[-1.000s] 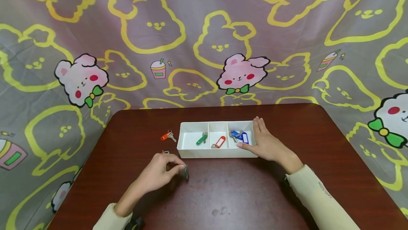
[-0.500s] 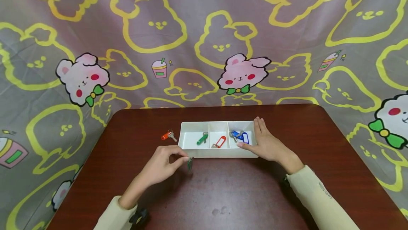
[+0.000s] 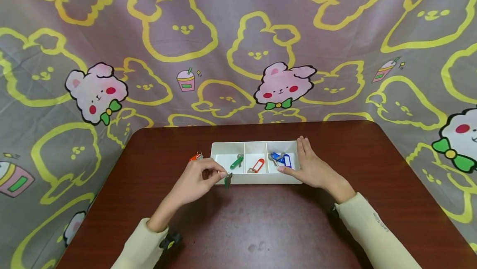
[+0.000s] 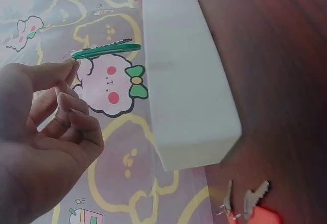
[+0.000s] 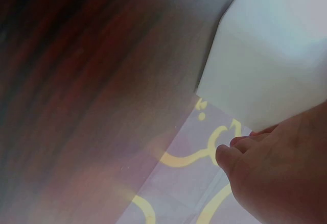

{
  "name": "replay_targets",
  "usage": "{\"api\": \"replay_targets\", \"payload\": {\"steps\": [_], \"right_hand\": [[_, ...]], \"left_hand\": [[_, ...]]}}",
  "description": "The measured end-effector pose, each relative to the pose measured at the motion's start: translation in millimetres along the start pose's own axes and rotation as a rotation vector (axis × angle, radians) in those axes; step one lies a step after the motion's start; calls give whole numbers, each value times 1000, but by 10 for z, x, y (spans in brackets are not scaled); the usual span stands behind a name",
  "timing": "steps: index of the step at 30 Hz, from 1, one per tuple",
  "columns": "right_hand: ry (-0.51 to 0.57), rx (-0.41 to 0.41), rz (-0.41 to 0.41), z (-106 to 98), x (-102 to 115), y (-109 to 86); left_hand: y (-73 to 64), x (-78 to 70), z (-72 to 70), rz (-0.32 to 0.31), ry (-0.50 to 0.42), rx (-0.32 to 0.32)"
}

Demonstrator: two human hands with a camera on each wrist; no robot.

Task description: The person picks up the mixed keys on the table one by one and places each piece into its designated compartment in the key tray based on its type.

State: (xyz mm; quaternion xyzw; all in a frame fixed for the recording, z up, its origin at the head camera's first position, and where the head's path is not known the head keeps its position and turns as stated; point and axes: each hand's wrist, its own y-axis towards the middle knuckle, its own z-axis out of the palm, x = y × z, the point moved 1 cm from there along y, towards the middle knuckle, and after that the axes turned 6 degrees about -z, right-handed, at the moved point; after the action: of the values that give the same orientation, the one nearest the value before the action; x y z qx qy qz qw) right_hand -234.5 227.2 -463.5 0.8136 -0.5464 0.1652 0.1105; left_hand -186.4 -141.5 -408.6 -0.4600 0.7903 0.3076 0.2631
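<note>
My left hand (image 3: pixel 197 180) pinches a key with a green tag (image 3: pixel 228 180) by its ring between thumb and forefinger. It hangs in front of the white divided box (image 3: pixel 261 179), near its front left corner; in the left wrist view the green tag (image 4: pixel 107 50) sticks out from the fingertips with the key beside it. My right hand (image 3: pixel 316 169) rests on the right end of the box, fingers straight, thumb over the front rim. Inside the box, a green-tagged key (image 3: pixel 236 162) lies left, a red-tagged key (image 3: pixel 257 166) in the middle and blue-tagged keys (image 3: pixel 281 159) right.
Left of the box, an orange-red tag (image 3: pixel 195 156) shows partly behind my left hand; the left wrist view has keys with an orange-red tag (image 4: pixel 260 216) on the table. The brown table (image 3: pixel 279 227) ends at a patterned cloth (image 3: pixel 223 53) behind.
My left hand has lifted and moved right and away from me, bringing the green-tagged key to the box's front wall. My right hand has stayed on the box.
</note>
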Motion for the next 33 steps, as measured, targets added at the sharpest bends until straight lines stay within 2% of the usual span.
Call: {"api": "replay_targets", "payload": {"steps": [11,22,33], "right_hand": [[6,-6,0,-6,10,0],[12,-10,-6,-21,22,-1],[11,-18,-2,-14,12,3]], "left_hand": [[185,-63,-32,21,-22,3],[327,-81,-123,-62,-86,31],[542,-30,-137,-90,-97,34]]}}
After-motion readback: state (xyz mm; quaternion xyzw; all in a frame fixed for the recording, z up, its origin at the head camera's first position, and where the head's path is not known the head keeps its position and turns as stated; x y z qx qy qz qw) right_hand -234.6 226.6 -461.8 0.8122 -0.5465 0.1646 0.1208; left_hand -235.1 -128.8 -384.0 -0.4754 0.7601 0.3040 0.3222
